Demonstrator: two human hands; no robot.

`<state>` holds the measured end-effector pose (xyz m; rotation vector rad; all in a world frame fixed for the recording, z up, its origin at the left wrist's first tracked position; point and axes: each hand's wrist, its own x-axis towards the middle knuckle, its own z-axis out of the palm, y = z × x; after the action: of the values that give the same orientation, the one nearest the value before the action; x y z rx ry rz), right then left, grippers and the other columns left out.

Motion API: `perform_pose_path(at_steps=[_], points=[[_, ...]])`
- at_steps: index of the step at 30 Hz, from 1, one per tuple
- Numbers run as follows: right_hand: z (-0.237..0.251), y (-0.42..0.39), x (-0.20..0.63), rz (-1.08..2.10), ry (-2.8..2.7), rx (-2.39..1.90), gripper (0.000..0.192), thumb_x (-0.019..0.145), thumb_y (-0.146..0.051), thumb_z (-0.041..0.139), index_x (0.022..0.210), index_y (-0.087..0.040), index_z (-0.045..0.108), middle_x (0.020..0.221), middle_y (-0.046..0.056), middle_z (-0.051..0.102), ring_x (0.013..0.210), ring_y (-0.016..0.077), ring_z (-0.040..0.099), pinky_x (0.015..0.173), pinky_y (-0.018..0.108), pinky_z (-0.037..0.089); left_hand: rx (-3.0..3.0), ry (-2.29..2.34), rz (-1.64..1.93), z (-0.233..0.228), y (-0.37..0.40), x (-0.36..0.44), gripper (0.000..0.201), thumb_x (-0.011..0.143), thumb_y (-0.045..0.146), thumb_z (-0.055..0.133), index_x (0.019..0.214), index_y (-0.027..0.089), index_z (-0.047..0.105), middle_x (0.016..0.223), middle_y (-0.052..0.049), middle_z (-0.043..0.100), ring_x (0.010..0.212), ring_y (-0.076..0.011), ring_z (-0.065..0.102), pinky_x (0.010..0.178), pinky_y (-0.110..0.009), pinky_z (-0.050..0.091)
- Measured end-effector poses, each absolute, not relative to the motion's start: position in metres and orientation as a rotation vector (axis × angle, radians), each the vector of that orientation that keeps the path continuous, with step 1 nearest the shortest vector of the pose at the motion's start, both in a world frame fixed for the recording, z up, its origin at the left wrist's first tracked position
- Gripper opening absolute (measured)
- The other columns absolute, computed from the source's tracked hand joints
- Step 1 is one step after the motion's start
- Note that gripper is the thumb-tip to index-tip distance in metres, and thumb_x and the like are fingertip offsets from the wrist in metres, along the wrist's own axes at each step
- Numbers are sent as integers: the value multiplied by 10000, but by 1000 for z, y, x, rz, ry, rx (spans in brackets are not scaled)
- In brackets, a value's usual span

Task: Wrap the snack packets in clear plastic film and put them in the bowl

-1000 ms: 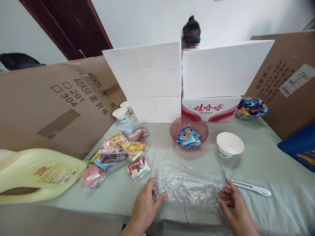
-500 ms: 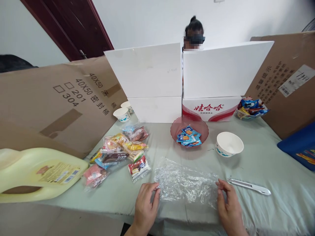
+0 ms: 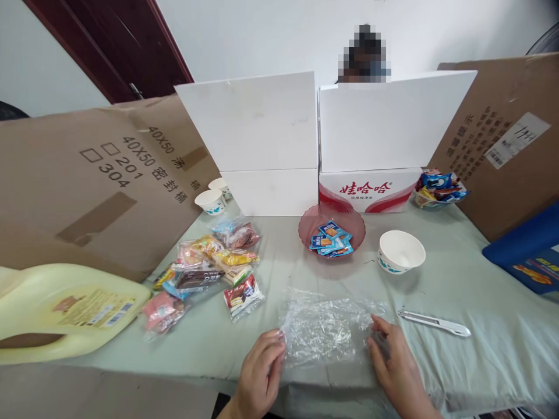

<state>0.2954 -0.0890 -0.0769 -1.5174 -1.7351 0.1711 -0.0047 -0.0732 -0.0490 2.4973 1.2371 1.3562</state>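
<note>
A clear, crinkled plastic bag (image 3: 325, 331) lies on the cloth near the table's front edge. My left hand (image 3: 262, 366) is closed on the bag's left edge, thumb against the fingers. At the bag's right end, my right hand (image 3: 395, 358) touches the film, its thumb and forefinger apart. Just right of that hand lies a white utility knife (image 3: 434, 323). Beyond the bag, a pink bowl (image 3: 305, 233) holds several blue snack packets (image 3: 334, 238). A white paper bowl (image 3: 402, 251) stands to its right. A red-and-white wrapped cake (image 3: 243, 294) lies left of the bag.
Wrapped snacks (image 3: 198, 265) are heaped at the left, near a yellow jug (image 3: 96, 308). White carton panels (image 3: 248, 122) stand at the back, between brown cardboard sheets (image 3: 109, 203). A snack basket (image 3: 439, 189) and a blue container (image 3: 528, 250) are at the right. A person (image 3: 364, 55) is behind.
My right hand has moved left over the bag's end, and the film between my hands has bunched narrower. My left hand has stayed at its edge. The view has shifted slightly.
</note>
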Motion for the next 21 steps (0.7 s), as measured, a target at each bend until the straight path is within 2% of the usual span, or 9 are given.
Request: perform_pose_path(at_steps=[3, 8, 12, 15, 19, 21], points=[[-77, -90, 294, 145, -1763, -1486, 271, 974, -266, 428, 1233, -218, 491, 934, 59, 624, 827, 177, 638, 723, 310, 559, 2501, 1290, 1354, -51, -72, -2, 225, 912, 49, 468, 1076, 166, 568, 941, -77, 651, 888, -160, 650, 773, -246, 555], [-80, -86, 301, 10, -1813, -1528, 207, 974, -226, 416, 1130, -217, 551, 989, 61, 640, 911, 177, 648, 778, 294, 548, 2486, 1519, 1250, -43, -64, 1, 150, 922, 88, 479, 958, 183, 590, 810, -47, 644, 759, -169, 628, 703, -288, 539], [-85, -86, 304, -31, -1877, -1604, 216, 973, -200, 397, 1100, -212, 571, 993, 55, 650, 848, 160, 672, 668, 246, 546, 2613, 1387, 1273, -37, -69, 0, 189, 881, 48, 500, 953, 186, 606, 823, -51, 666, 866, -208, 638, 801, -356, 545], [-88, -84, 307, -31, -1911, -1643, 240, 972, -196, 376, 1108, -204, 573, 1005, 65, 654, 818, 162, 681, 624, 242, 544, 2621, 1221, 1342, -40, -75, -2, 228, 871, 25, 490, 995, 177, 606, 867, -62, 671, 914, -193, 655, 817, -310, 559], [-88, -80, 317, -85, -1921, -1666, 260, 978, -200, 342, 1114, -194, 563, 993, 83, 653, 806, 180, 680, 629, 268, 554, 2595, 1369, 1298, -45, -75, -1, 212, 908, 67, 470, 1010, 183, 614, 908, -60, 681, 832, -150, 679, 752, -232, 559], [-88, -79, 322, -113, -1924, -1674, 258, 983, -211, 336, 1117, -193, 556, 992, 86, 649, 821, 188, 677, 619, 275, 556, 2531, 1423, 1186, -43, -73, 0, 191, 923, 89, 452, 975, 187, 607, 860, -47, 674, 762, -139, 675, 689, -219, 552]])
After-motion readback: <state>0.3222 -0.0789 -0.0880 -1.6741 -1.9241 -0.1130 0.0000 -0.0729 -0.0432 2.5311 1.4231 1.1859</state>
